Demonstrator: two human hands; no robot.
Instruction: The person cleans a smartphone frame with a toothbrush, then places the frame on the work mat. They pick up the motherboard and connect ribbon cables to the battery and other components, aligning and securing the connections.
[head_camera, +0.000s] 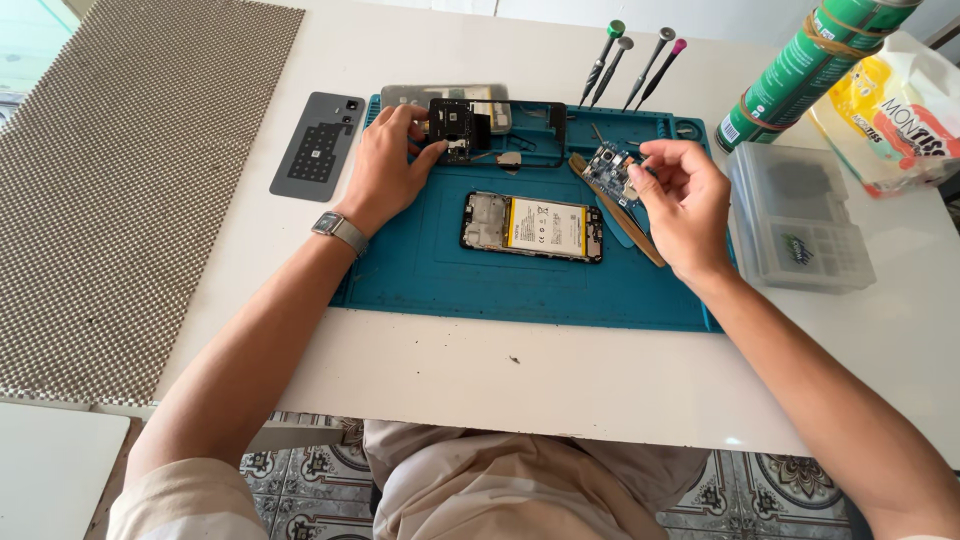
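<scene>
Circuit board (607, 166), small and blue, is pinched between the fingertips of the right hand (680, 200) above the far right part of the blue repair mat (500, 285). A black phone frame (497, 128) at the mat's far edge is gripped by the left hand (385, 170). At mid-mat an opened phone (532, 227) is laid flat, its yellow-edged white battery label exposed. A green can (805, 65) is cut off by the top edge. Beside it sit a yellow-and-white packet (890, 110), a clear plastic box (800, 215), four screwdrivers (630, 62) and a grey back cover (318, 145).
</scene>
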